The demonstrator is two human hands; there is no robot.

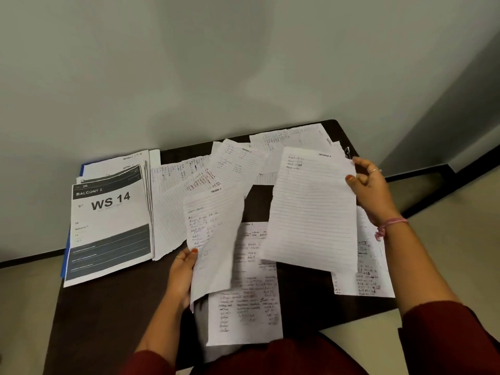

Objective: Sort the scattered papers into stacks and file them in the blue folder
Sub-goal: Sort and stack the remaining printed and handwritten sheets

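Two lined sheets, one per hand (181, 269), curl limply.

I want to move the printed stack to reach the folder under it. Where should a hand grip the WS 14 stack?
Probably grip the WS 14 stack at its near edge, coming from the person's side. That edge lies over bare table, while the blue folder peeks out left and loose sheets crowd the right edge.

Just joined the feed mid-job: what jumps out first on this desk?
The bold printed WS 14 sheet tops a stack at the table's left, over the blue folder. At centre, each hand lifts a lined sheet: the left hand holds a written page, the right hand a nearly blank one. More handwritten papers lie scattered beneath.
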